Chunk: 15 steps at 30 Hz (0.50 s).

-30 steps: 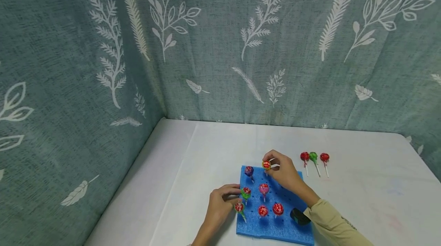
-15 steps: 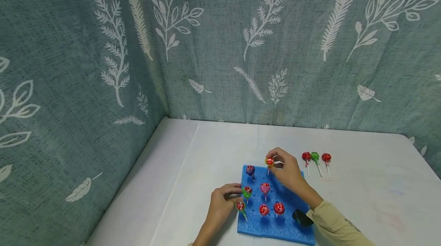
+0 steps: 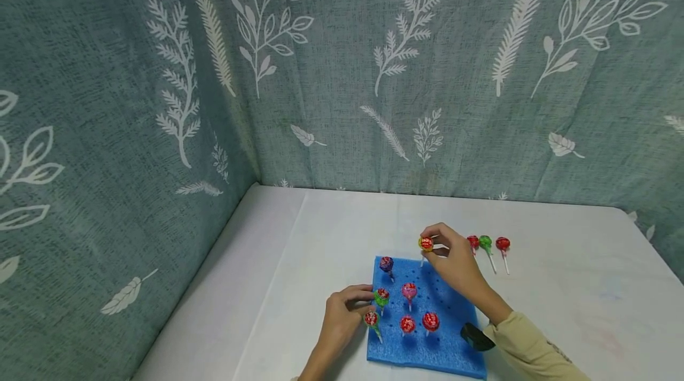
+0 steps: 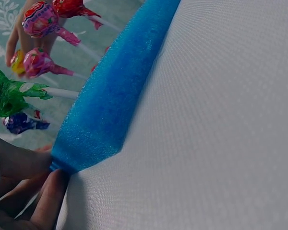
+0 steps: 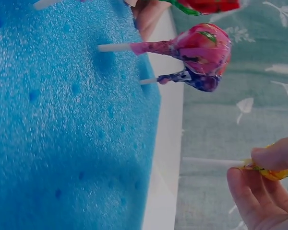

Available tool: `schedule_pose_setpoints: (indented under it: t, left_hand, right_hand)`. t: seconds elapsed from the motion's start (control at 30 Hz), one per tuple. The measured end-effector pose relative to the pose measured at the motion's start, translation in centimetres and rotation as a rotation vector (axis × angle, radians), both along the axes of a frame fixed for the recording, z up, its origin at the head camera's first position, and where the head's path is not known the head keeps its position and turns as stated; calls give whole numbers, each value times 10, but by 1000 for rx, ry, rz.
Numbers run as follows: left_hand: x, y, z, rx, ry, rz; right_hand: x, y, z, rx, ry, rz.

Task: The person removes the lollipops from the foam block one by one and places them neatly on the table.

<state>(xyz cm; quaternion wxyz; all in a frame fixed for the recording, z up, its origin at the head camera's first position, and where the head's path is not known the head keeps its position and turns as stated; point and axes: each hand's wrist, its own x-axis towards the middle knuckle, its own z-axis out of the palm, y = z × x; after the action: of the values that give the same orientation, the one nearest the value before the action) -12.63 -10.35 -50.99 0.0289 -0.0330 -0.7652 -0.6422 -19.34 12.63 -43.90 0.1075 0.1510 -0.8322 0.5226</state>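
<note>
My right hand (image 3: 453, 256) pinches a yellow-and-red lollipop (image 3: 426, 244) just below its wrapped head. In the right wrist view the white stick (image 5: 211, 162) points at the blue foam board, its tip apart from the surface. My left hand (image 3: 342, 316) holds the board's left edge; the left wrist view shows fingertips (image 4: 53, 191) at the blue foam (image 4: 110, 91). Several lollipops stand in the foam board (image 3: 449, 357): a dark purple one (image 3: 386, 264), a pink one (image 3: 409, 291), green ones (image 3: 382, 297) and red ones (image 3: 430, 321). Small holes dot the foam.
On the white table (image 3: 577, 286), right of the board, lie two red lollipops (image 3: 503, 243) and a green lollipop (image 3: 485, 243). A dark object (image 3: 477, 337) sits by my right sleeve (image 3: 529, 345). A leaf-patterned curtain (image 3: 342, 102) stands behind the table.
My right hand has moved up and to the right with the yellow-and-red lollipop, away from the board's back edge. The left hand stays at the board's left edge.
</note>
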Motion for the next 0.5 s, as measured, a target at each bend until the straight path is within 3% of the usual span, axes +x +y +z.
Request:
schedule_pose_setpoints:
  t: [0.5]
  left_hand:
    - [-1, 1, 1, -31, -10, 11]
  right_hand:
    - [5, 24, 13, 12, 70, -37]
